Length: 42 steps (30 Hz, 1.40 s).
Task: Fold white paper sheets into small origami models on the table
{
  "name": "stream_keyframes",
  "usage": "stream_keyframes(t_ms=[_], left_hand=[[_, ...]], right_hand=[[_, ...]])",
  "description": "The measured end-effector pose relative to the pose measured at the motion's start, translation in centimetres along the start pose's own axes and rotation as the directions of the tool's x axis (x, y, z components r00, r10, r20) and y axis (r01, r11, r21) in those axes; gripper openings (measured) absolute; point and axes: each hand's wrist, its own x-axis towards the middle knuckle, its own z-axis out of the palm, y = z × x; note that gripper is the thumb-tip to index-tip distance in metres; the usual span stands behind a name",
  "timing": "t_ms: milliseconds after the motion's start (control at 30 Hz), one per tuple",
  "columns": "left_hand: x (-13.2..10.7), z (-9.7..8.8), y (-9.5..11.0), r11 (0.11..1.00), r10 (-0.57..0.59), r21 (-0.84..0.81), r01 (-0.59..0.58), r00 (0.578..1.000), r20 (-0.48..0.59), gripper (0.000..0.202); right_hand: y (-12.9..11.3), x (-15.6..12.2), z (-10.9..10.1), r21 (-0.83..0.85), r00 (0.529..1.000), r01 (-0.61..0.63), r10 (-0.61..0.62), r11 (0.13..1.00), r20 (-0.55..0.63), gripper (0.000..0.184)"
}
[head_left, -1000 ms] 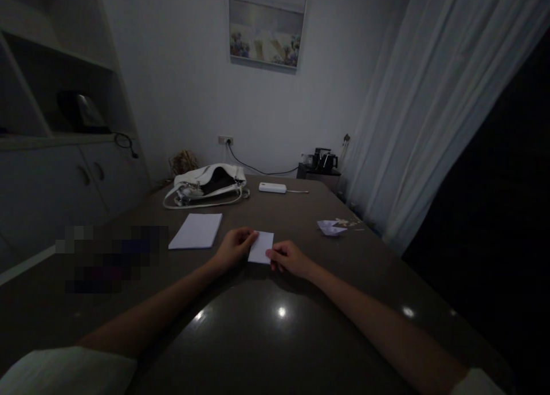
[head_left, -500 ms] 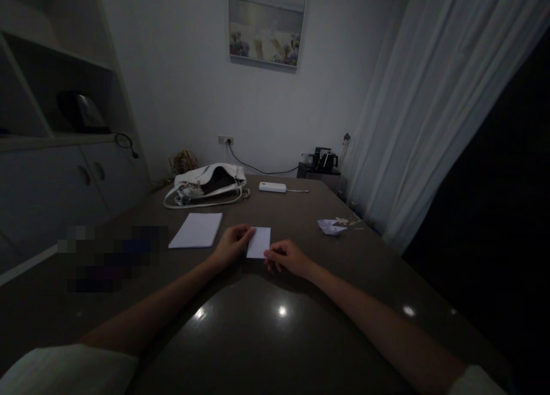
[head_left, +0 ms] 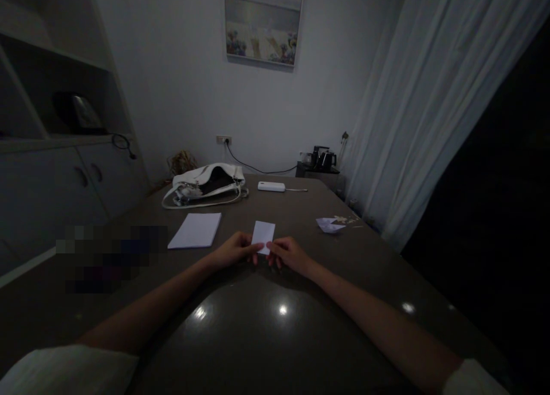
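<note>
A small white rectangle of paper point(head_left: 263, 233), seemingly folded, is held a little above the dark table between both hands. My left hand point(head_left: 235, 249) pinches its lower left edge with the thumb on top. At the lower right corner, my right hand point(head_left: 290, 254) grips it the same way, its other fingers curled underneath. The two thumbs nearly meet on the paper's near edge. Left of my left hand lies a stack of white paper point(head_left: 195, 230). A folded paper boat point(head_left: 330, 225) sits on the table to the right of my right hand.
A white handbag point(head_left: 206, 184) lies open toward the back left of the table point(head_left: 258, 343). Beside it is a white power bank point(head_left: 271, 186) with a short cable. Small pale scraps point(head_left: 342, 218) lie near the right edge. A black kettle point(head_left: 327, 160) stands beyond the table.
My left hand has slid from the paper's upper left side down to its near edge. The paper has tilted and moved slightly right and away from me. My right hand keeps its pinch.
</note>
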Motion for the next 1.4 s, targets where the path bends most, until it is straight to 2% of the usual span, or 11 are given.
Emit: stream_keyframes(t_ms=[233, 367, 567, 700, 867, 1033, 1167, 1400], left_hand=[[0.1, 0.0, -0.5, 1.000, -0.014, 0.021, 0.013, 1.000, 0.010, 0.043], [0.0, 0.0, -0.6, 0.999, -0.015, 0.031, 0.015, 1.000, -0.006, 0.050], [-0.1, 0.0, -0.9, 0.997, -0.027, 0.068, 0.020, 0.995, 0.094, 0.050], [0.0, 0.0, -0.8, 0.992, -0.041, 0.125, 0.030, 0.995, 0.086, 0.055], [-0.3, 0.0, 0.2, 0.986, -0.049, 0.166, 0.030, 0.993, 0.109, 0.054], [-0.4, 0.2, 0.0, 0.987, -0.110, 0.124, 0.107, 0.994, 0.015, 0.053], [-0.2, 0.3, -0.6, 0.992, -0.080, 0.095, 0.084, 0.996, -0.043, 0.051], [0.1, 0.1, -1.0, 0.995, -0.067, 0.078, 0.067, 0.998, 0.000, 0.047]], right_hand=[[-0.3, -0.2, -0.1, -0.038, 0.999, 0.019, -0.017, 0.999, 0.051, 0.043], [-0.4, -0.4, -0.1, 0.006, 0.994, -0.034, 0.033, 0.999, 0.105, 0.045], [0.2, -0.1, 0.1, 0.031, 0.997, -0.068, 0.067, 0.997, 0.044, 0.053], [0.6, 0.0, 0.0, -0.001, 0.997, -0.068, 0.068, 0.998, 0.028, 0.053], [0.5, 0.2, -0.1, 0.054, 0.997, -0.074, 0.075, 0.996, -0.027, 0.056], [0.6, 0.3, -0.3, 0.052, 0.996, -0.083, 0.084, 0.995, -0.020, 0.054], [0.5, 0.1, -0.1, 0.061, 0.997, -0.082, 0.082, 0.995, 0.003, 0.052], [0.8, 0.1, -0.2, 0.009, 0.996, 0.029, -0.030, 1.000, 0.079, 0.049]])
